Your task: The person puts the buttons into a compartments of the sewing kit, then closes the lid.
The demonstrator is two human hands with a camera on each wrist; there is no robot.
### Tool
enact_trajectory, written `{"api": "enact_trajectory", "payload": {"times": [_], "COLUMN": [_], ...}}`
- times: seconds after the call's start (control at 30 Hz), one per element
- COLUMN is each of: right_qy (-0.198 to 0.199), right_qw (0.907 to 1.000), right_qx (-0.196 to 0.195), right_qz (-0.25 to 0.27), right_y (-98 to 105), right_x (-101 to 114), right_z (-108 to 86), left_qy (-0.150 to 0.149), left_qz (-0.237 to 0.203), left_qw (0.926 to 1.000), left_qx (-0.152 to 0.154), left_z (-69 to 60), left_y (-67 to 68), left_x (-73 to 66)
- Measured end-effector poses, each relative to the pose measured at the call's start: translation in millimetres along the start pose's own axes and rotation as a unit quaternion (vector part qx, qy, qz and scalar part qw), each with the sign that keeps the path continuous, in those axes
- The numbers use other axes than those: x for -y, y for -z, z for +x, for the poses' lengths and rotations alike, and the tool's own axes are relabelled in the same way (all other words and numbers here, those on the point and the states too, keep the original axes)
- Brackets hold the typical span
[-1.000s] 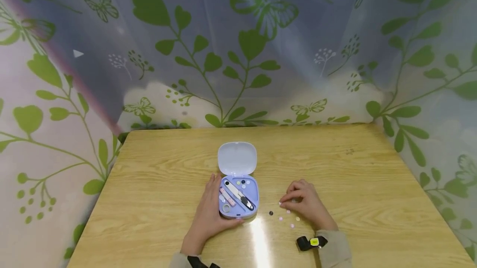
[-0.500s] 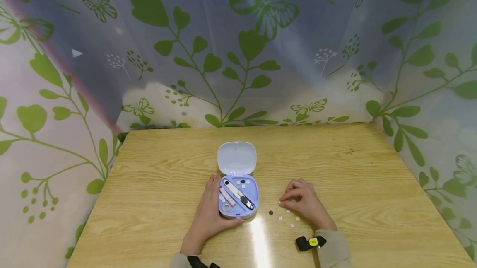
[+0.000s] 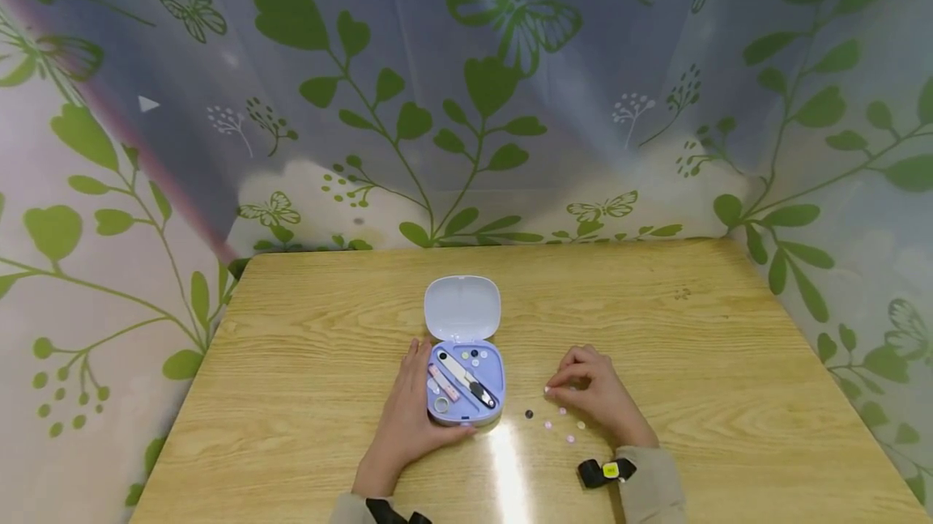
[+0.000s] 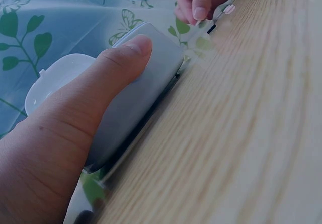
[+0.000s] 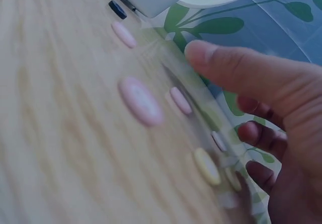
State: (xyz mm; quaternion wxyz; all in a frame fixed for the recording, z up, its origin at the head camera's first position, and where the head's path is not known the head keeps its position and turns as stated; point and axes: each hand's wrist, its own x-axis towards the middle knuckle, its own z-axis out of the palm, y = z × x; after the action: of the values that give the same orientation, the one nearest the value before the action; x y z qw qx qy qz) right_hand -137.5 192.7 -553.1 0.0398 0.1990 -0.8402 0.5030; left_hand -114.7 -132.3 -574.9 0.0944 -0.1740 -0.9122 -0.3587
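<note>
A lilac sewing box [image 3: 498,419] stands on the table with its white lid [image 3: 462,309] raised. My left hand [image 3: 408,402] grips the box, thumb across its front and fingers along its left side. Inside lie thread snips [image 3: 466,380], a pink-and-white strip [image 3: 443,384], a small ring [image 3: 440,405] and several buttons [image 3: 475,354]. To the right of the box, my right hand [image 3: 594,394] pinches a small white button [image 3: 547,390] between thumb and fingers. In the right wrist view the thumb [image 5: 201,53] shows, but the pinched button is hidden.
Loose buttons lie on the wooden table [image 3: 328,330] by my right hand: a black button [image 3: 529,414], several pink ones such as one pink button [image 5: 141,100], and a yellow button [image 5: 207,166]. A patterned curtain [image 3: 466,103] hangs behind the table.
Both hands keep their places and holds. The head view shifts very slightly; nothing else visibly moves.
</note>
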Motion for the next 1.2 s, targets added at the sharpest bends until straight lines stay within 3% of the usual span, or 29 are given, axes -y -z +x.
{"api": "enact_trajectory", "payload": {"times": [0.2, 0.4, 0.67, 0.8, 1.07, 1.2], "right_qy": [0.013, 0.058, 0.135, 0.148, 0.170, 0.143], "right_qw": [0.9999, 0.9983, 0.9905, 0.9888, 0.9851, 0.9895], "right_qx": [0.001, -0.010, -0.020, -0.019, -0.023, -0.015], "right_qz": [0.006, -0.003, -0.013, -0.003, -0.003, -0.010], "right_y": [3, 2, 0, -2, -23, -32], "right_x": [-6, 2, 40, 55, 32, 26], "right_z": [2.6, 11.2, 27.8, 36.3, 55.1, 60.5], "left_qy": [-0.008, -0.001, 0.002, -0.002, -0.003, -0.004], "left_qz": [0.000, -0.001, -0.002, 0.001, -0.002, 0.000], "left_qw": [0.9999, 1.0000, 1.0000, 1.0000, 1.0000, 1.0000], "left_qx": [-0.008, -0.002, 0.001, 0.002, 0.002, 0.002], "left_z": [0.3, -0.6, -0.6, -0.1, 0.1, 0.0], "left_y": [-1.3, -0.9, -1.1, -1.5, 0.1, 0.2], "left_x": [0.7, 0.3, 0.2, 0.5, -1.2, -0.8]}}
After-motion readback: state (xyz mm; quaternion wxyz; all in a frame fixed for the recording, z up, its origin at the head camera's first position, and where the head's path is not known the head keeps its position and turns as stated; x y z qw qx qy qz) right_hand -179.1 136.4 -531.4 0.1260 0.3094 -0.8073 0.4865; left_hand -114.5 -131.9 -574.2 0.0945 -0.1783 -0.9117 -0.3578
